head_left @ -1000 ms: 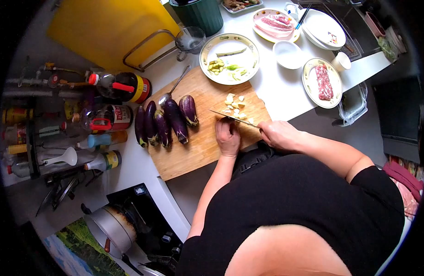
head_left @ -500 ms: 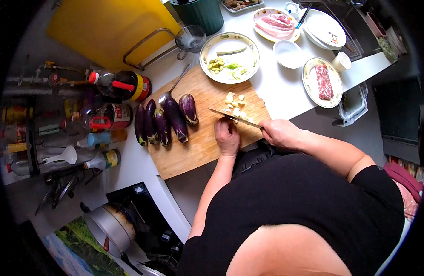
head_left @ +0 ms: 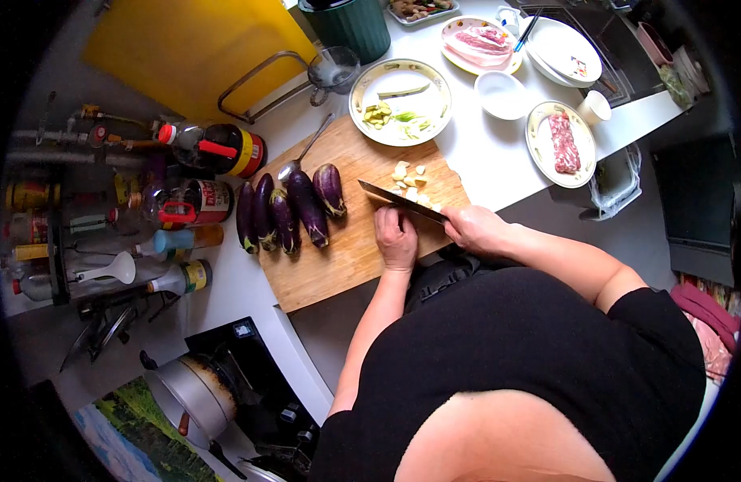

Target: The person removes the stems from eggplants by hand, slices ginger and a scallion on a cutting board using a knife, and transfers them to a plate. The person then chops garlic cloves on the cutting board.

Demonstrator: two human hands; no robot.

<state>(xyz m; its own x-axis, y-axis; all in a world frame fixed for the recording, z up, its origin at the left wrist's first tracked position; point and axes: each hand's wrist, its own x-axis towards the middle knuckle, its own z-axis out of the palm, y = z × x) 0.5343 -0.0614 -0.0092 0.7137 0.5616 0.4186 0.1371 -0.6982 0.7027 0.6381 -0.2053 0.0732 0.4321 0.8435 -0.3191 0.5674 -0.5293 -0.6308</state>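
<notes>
My right hand (head_left: pixel 476 228) is wrapped round the handle of a kitchen knife (head_left: pixel 399 200), whose dark blade points left across the cutting board (head_left: pixel 354 265). Close under the blade, my left hand (head_left: pixel 396 241) has its fingers curled together; whatever they pinch is hidden. Pale peeled garlic cloves and pieces (head_left: pixel 403 170) lie on the board just beyond the blade. Several purple eggplants (head_left: pixel 308 210) rest side by side on the board's left part, with a metal spoon (head_left: pixel 288 170) behind them.
Behind the board stands a plate (head_left: pixel 361 84) with cut green and yellowish pieces. Farther right are a white bowl (head_left: pixel 501 95), a plate of meat (head_left: pixel 534 153) and another meat plate (head_left: pixel 457 58). Sauce bottles (head_left: pixel 226 149) stand left; a pot (head_left: pixel 198 394) sits at lower left.
My right hand has shifted slightly left with the knife, and more of the blade's flat side shows. My left hand has barely moved.
</notes>
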